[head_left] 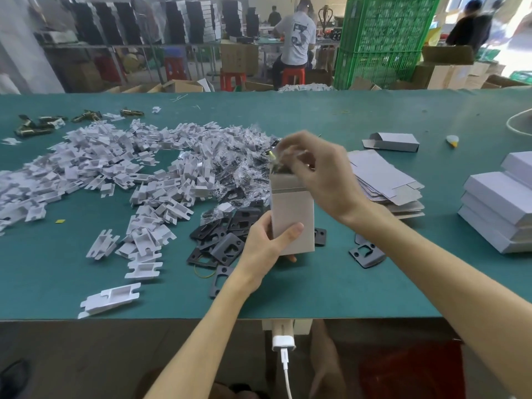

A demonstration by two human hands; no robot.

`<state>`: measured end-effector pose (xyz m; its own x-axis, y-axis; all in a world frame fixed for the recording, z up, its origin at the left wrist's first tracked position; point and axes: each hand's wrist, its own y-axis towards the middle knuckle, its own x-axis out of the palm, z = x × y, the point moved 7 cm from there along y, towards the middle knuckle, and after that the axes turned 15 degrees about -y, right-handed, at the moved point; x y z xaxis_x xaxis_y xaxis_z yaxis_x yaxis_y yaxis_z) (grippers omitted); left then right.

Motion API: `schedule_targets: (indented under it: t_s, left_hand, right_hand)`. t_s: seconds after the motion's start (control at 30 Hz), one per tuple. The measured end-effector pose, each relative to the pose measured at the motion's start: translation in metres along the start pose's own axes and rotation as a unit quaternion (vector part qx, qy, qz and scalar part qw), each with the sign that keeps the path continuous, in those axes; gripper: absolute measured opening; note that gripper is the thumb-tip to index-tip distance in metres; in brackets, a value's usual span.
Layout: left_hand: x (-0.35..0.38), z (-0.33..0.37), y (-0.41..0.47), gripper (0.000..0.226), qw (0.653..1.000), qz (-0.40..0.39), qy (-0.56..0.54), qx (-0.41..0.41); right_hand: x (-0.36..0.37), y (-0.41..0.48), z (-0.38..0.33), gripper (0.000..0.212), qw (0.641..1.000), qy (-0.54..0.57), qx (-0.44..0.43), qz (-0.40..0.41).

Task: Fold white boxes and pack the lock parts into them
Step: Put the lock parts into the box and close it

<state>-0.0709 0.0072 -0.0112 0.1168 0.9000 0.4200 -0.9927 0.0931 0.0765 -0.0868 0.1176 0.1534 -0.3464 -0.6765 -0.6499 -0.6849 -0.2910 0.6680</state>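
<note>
The left hand [270, 243] grips the lower part of an upright white cardboard box [292, 214], thumb across the front face and fingers wrapped behind. It seems to hold the box just above the green tabletop [345, 283] so that the open mouth faces up and stays steady for loading. Directly over that mouth, the right hand [319, 174] has its fingers curled in a pinch on a small clear plastic bag [277, 156], which holds something brassy. The bag is blurred, so its contents cannot be told further. Its lower end sits at the rim of the box, so the step in hand looks like dropping a bagged part inside. Flat black metal plates [227, 234] lie at the foot of the box, within easy reach. A heap of white plastic inserts [121, 168] spreads to the left of the box, and a pile of clear bags [244, 165] lies just behind it. Right of the box sit flat white box blanks [383, 180] and, farther out, a stack of closed white boxes [501, 208].
</note>
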Motion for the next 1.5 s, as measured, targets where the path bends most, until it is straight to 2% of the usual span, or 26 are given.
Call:
schedule_targets:
  t_s: [0.07, 0.17, 0.37, 0.6, 0.73, 0.83, 0.9, 1.0, 1.1, 1.17, 1.37, 1.5]
  left_hand:
    - [0.0, 0.001, 0.0, 0.043, 1.0, 0.001, -0.001, 0.002]
    - [0.0, 0.001, 0.0, 0.041, 1.0, -0.002, -0.002, 0.004]
    - [-0.002, -0.001, 0.002, 0.04, 1.0, -0.002, 0.003, 0.003]
    - [-0.001, -0.001, 0.001, 0.047, 1.0, 0.002, 0.009, 0.0]
    - [-0.002, -0.001, 0.001, 0.04, 1.0, 0.001, 0.01, 0.0]
    - [0.0, 0.0, 0.0, 0.046, 1.0, -0.002, 0.006, -0.002]
    - [0.0, 0.0, 0.0, 0.051, 1.0, 0.003, 0.001, -0.001]
    - [-0.001, 0.001, 0.0, 0.055, 1.0, 0.005, -0.005, 0.005]
    - [-0.002, 0.003, 0.0, 0.06, 1.0, 0.009, -0.015, 0.018]
    - [-0.001, 0.003, 0.0, 0.06, 1.0, 0.006, -0.016, 0.023]
    - [0.002, 0.007, 0.0, 0.063, 0.999, -0.017, -0.012, 0.035]
    - [-0.001, 0.007, -0.001, 0.053, 0.999, -0.002, 0.016, 0.033]
  right_hand:
    - [0.012, -0.005, -0.002, 0.016, 0.998, -0.041, -0.023, -0.033]
    - [0.015, -0.01, 0.005, 0.019, 0.997, -0.068, -0.013, -0.043]
    - [0.018, -0.013, 0.015, 0.006, 0.986, -0.138, -0.017, -0.097]
    - [0.025, -0.019, 0.018, 0.042, 0.947, -0.244, -0.001, -0.21]
    - [0.027, -0.025, 0.021, 0.032, 0.942, -0.241, -0.005, -0.233]
    - [0.023, -0.027, 0.026, 0.026, 0.958, -0.186, 0.003, -0.218]
    - [0.017, -0.029, 0.029, 0.023, 0.979, -0.125, 0.011, -0.163]
    - [0.01, -0.037, 0.042, 0.04, 0.993, -0.051, 0.073, -0.074]
    - [0.027, -0.058, 0.057, 0.048, 0.971, 0.103, 0.183, -0.116]
    - [0.041, -0.074, 0.061, 0.05, 0.95, 0.176, 0.215, -0.14]
    - [0.055, -0.099, 0.07, 0.045, 0.916, 0.281, 0.279, -0.054]
    - [0.065, -0.114, 0.073, 0.039, 0.894, 0.325, 0.307, -0.027]
